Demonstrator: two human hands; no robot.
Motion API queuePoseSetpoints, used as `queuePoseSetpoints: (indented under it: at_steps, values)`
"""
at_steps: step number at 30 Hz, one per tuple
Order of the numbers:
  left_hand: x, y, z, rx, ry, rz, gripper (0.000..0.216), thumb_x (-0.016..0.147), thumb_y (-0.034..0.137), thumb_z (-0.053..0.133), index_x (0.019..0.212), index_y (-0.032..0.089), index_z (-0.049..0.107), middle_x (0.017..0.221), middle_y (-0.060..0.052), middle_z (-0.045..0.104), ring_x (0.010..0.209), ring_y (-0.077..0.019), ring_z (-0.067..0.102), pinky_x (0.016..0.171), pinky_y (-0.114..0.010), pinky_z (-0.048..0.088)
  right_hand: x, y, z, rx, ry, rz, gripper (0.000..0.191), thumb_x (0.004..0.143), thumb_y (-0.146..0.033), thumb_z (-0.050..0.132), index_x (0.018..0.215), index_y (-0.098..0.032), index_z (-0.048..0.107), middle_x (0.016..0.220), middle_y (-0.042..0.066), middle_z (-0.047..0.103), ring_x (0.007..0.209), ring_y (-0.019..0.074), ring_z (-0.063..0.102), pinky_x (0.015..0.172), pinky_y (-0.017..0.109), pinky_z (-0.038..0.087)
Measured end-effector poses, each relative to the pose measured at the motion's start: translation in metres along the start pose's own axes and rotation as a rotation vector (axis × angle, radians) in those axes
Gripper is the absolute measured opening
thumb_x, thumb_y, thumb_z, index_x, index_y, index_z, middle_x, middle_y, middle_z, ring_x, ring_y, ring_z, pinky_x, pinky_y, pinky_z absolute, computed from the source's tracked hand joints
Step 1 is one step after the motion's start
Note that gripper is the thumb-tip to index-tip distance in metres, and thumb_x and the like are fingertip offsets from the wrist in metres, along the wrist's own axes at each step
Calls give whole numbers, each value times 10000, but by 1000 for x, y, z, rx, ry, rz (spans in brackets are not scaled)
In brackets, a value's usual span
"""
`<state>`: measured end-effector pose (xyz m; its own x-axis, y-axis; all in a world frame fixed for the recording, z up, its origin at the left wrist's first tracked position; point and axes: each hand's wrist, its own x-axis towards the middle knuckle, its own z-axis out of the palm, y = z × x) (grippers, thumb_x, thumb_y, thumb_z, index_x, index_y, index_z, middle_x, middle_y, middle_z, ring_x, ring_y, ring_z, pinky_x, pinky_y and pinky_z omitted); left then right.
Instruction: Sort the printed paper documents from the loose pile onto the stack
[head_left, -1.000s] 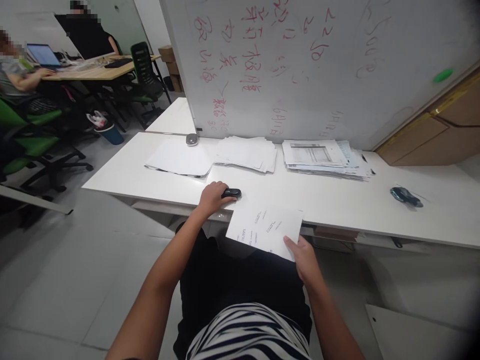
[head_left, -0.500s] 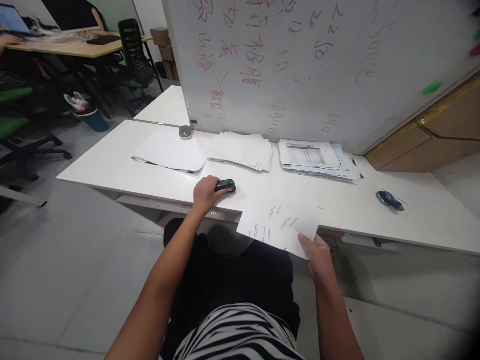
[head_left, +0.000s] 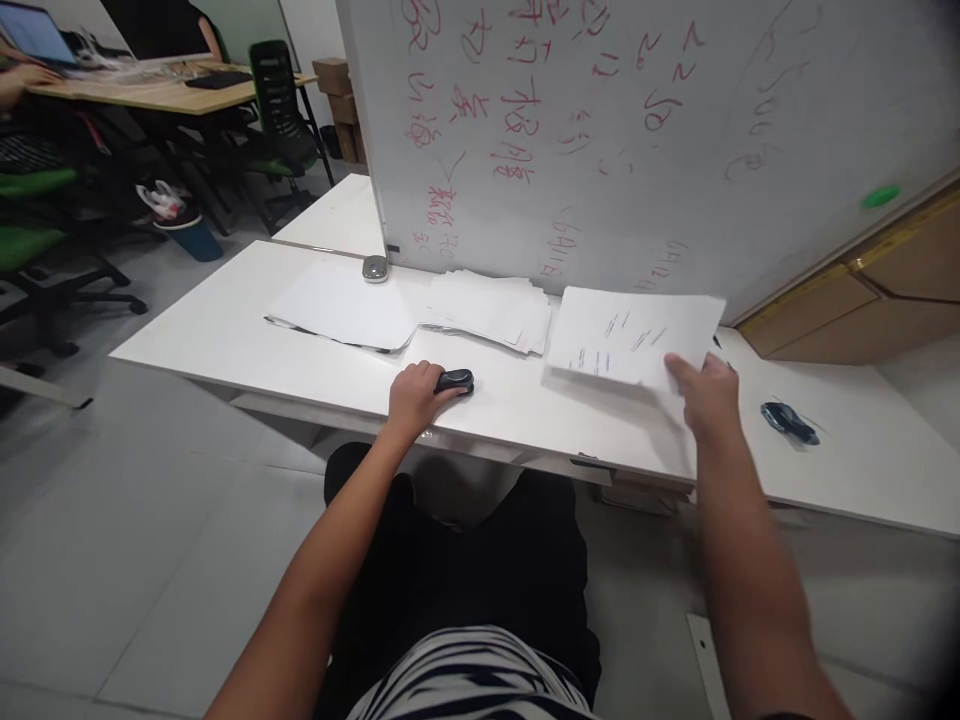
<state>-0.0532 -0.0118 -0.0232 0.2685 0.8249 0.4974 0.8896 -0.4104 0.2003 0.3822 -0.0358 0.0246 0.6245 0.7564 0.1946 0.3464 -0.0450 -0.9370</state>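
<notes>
My left hand (head_left: pixel 415 400) is closed round a black stapler (head_left: pixel 454 381) near the front edge of the white desk (head_left: pixel 510 405). Between the thumb and fingers of my right hand (head_left: pixel 709 395) is a printed sheet of paper (head_left: pixel 626 330), gripped at its near right corner. The sheet is raised over the right part of the desk and covers the paper pile there; whether it touches the pile I cannot tell. A stack of white paper (head_left: pixel 491 310) lies left of the sheet, and larger white sheets (head_left: pixel 345 310) lie farther left.
A whiteboard (head_left: pixel 585 150) with red writing stands along the desk's back. A dark blue object (head_left: pixel 790 423) lies at the right, near cardboard boxes (head_left: pixel 832 310). A grey-topped mouse-like object (head_left: pixel 374 268) sits at the back left. Beyond are a bin (head_left: pixel 187 235) and a chair (head_left: pixel 281 110).
My right hand has carried the printed sheet from the desk's front edge, up and to the right, over the right paper pile. My left hand stays on the stapler.
</notes>
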Motion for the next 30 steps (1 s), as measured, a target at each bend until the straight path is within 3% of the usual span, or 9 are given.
queuePoseSetpoints:
  at_steps: [3, 6, 9, 11, 12, 15, 18, 22, 30]
  values:
    - [1, 2, -3, -15, -27, -35, 456, 826, 639, 474, 854, 197, 583, 779, -61, 578, 752, -193, 516, 623, -303, 312, 70, -11, 17, -209, -28, -24, 447, 680, -344, 712, 1073, -148, 631, 1096, 161, 665, 1000, 304, 624, 880, 473, 447]
    - [1, 4, -6, -27, -59, -78, 483, 814, 663, 465, 836, 195, 583, 763, -60, 580, 721, -185, 511, 605, -299, 308, 84, -23, 53, -390, 133, -120, 628, 717, -324, 691, 1286, -164, 478, 1319, 218, 507, 1240, 391, 460, 1003, 581, 318]
    - [0, 4, -7, -21, -55, -122, 485, 808, 668, 470, 829, 197, 584, 756, -60, 582, 717, -182, 514, 603, -299, 311, 49, -32, 109, -401, 63, -447, 622, 858, -403, 510, 1393, -137, 339, 1453, 214, 352, 1353, 360, 314, 1059, 585, 244]
    - [0, 4, -7, -13, -40, -134, 486, 805, 668, 477, 835, 196, 589, 756, -59, 583, 727, -185, 519, 608, -299, 316, 14, -34, 151, -412, -128, -603, 523, 835, -445, 551, 1280, -177, 492, 1383, 143, 479, 1333, 307, 360, 1096, 507, 236]
    - [-1, 4, -6, -11, -33, -131, 488, 804, 668, 479, 838, 194, 591, 756, -60, 585, 732, -187, 522, 612, -299, 319, -2, -34, 171, -474, -268, -673, 498, 852, -456, 529, 1266, -180, 509, 1413, 136, 456, 1356, 311, 322, 1104, 527, 199]
    - [-1, 3, -5, -6, -32, -92, 488, 808, 661, 481, 843, 188, 598, 756, -62, 588, 740, -191, 527, 623, -298, 324, -36, -31, 211, -602, -513, -647, 523, 883, -488, 484, 1323, -205, 470, 1464, 127, 403, 1377, 307, 294, 1108, 572, 138]
    - [0, 2, -3, 21, -27, -75, 487, 814, 658, 475, 853, 188, 599, 755, -62, 586, 739, -192, 525, 625, -300, 324, -47, -24, 221, -623, -551, -627, 475, 914, -455, 448, 1320, -210, 480, 1450, 121, 427, 1364, 287, 331, 1115, 576, 96]
    - [0, 2, -3, 45, -28, -80, 486, 822, 659, 456, 860, 195, 594, 762, -60, 588, 739, -189, 526, 627, -301, 327, -49, -20, 212, -592, -528, -689, 382, 945, -382, 414, 1268, -216, 535, 1410, 104, 483, 1334, 250, 392, 1127, 553, 55]
    - [1, 6, -6, 33, -38, -78, 478, 826, 652, 459, 829, 195, 596, 748, -61, 580, 740, -189, 523, 636, -305, 328, -46, -27, 205, -462, -590, -522, 315, 952, -366, 388, 1160, -278, 607, 1381, 28, 523, 1321, 218, 409, 1113, 577, 67]
